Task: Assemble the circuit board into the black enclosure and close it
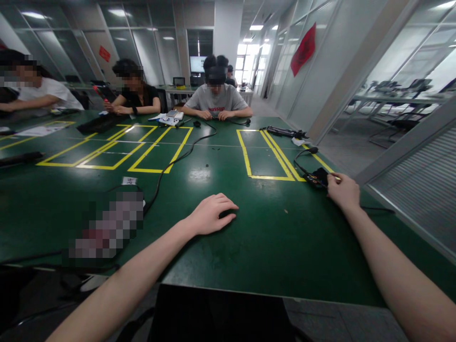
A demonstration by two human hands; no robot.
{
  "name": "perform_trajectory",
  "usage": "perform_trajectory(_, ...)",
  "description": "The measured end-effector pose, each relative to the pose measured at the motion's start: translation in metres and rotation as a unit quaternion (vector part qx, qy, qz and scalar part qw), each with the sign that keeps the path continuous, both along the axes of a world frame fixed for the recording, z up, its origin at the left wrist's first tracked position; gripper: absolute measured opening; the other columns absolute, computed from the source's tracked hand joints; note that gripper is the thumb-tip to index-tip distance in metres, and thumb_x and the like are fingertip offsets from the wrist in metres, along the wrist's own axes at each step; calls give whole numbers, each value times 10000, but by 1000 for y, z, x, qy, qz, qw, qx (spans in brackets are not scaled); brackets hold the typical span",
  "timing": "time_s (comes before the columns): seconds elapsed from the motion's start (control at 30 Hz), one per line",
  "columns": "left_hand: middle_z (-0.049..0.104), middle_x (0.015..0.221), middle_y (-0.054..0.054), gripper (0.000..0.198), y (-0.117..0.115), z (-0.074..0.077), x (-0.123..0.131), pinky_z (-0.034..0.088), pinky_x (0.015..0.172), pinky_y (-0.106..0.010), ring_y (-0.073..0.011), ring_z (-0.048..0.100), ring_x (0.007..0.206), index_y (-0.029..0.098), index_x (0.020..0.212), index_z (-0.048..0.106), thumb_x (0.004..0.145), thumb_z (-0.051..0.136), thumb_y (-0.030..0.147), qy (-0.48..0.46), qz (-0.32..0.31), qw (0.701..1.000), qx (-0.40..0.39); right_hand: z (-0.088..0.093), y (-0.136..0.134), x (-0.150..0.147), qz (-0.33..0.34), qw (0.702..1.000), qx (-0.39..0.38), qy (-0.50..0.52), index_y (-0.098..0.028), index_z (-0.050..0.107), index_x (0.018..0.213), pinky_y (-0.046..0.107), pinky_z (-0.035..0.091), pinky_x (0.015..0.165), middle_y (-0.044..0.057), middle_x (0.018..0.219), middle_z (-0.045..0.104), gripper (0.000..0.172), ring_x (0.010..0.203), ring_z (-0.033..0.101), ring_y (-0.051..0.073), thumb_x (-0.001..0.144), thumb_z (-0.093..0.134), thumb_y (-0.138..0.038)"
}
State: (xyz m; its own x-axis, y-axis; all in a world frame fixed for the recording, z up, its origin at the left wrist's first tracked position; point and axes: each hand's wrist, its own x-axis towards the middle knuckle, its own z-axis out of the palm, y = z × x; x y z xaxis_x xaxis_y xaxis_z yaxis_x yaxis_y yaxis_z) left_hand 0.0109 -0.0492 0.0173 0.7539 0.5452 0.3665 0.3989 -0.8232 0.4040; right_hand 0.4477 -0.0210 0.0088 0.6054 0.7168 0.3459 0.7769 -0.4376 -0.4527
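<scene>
My left hand (212, 214) rests on the green table (270, 251). Its fingers and thumb are apart, with nothing between them. Off to the right, my right hand (344, 191) has its fingers closed on the edge of a small black device (318, 178) with thin coloured wires. What exactly the device is, I cannot make out, and my fingers hide part of it. A black cable loops from it to a dark rounded end (312, 150) on the tabletop.
Yellow tape rectangles (270, 178) mark the table. A black cable (156, 190) crosses it near a blurred-out object (107, 228) and a white label (128, 181). A black folded stand (285, 132) lies at the far right. Several people sit opposite, one person (217, 97) straight ahead.
</scene>
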Motion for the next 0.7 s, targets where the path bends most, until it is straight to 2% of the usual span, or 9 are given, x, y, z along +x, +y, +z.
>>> perform_trajectory(0.1, 756, 1109, -72, 207, 0, 0, 0, 545, 966, -376, -217, 673, 1048, 207, 1117, 726, 978, 587, 272, 0, 1, 1000, -3, 5, -4, -7, -18, 999, -10, 48, -123, 622, 1317, 380, 536, 767, 174, 1124, 746, 482, 648, 671, 223, 920, 512, -374)
perform_trajectory(0.2, 755, 1113, -73, 213, 1, 0, 0, 546, 970, -385, -219, 672, 1050, 200, 1118, 725, 982, 579, 273, -2, 0, 1000, -7, 12, -9, -15, 4, 999, 0, 53, -141, 613, 1282, 385, 504, 881, 205, 1290, 667, 521, 983, 676, 297, 857, 645, -441)
perform_trajectory(0.27, 756, 1111, -73, 211, 1, 0, 0, 547, 970, -387, -221, 672, 1051, 194, 1117, 725, 980, 584, 270, -4, -3, 1000, -8, 17, -12, -19, 37, 998, 10, 43, -142, 627, 1183, 384, 464, 941, 226, 1275, 643, 474, 1169, 589, 337, 806, 708, -418)
perform_trajectory(0.3, 756, 1111, -73, 209, 1, 0, 0, 548, 967, -386, -220, 673, 1050, 194, 1116, 726, 979, 587, 269, -4, -3, 1000, -9, 19, -13, -20, 51, 998, 16, 38, -153, 621, 1139, 382, 449, 955, 222, 1246, 640, 438, 1201, 558, 339, 788, 724, -393)
perform_trajectory(0.4, 757, 1117, -70, 201, 1, 0, 0, 549, 959, -377, -217, 676, 1048, 202, 1114, 726, 979, 593, 267, -3, -2, 1000, -12, 22, -15, -23, 60, 997, 27, 29, -200, 578, 1061, 385, 432, 942, 174, 1124, 640, 378, 1172, 538, 330, 754, 745, -343)
perform_trajectory(0.53, 757, 1120, -67, 193, 1, 0, 0, 545, 960, -370, -216, 676, 1055, 198, 1107, 727, 979, 599, 263, 4, -2, 1000, -12, 26, -17, -27, 51, 998, 25, 21, -221, 543, 980, 357, 433, 842, 133, 1017, 628, 326, 1071, 556, 307, 760, 750, -344)
perform_trajectory(0.7, 759, 1110, -65, 188, 1, -2, 0, 540, 954, -366, -215, 677, 1052, 188, 1098, 729, 980, 602, 262, 2, -4, 1000, -5, 38, -20, -36, 18, 998, -51, 26, -232, 513, 906, 339, 400, 687, 91, 888, 641, 288, 859, 601, 267, 811, 727, -400)
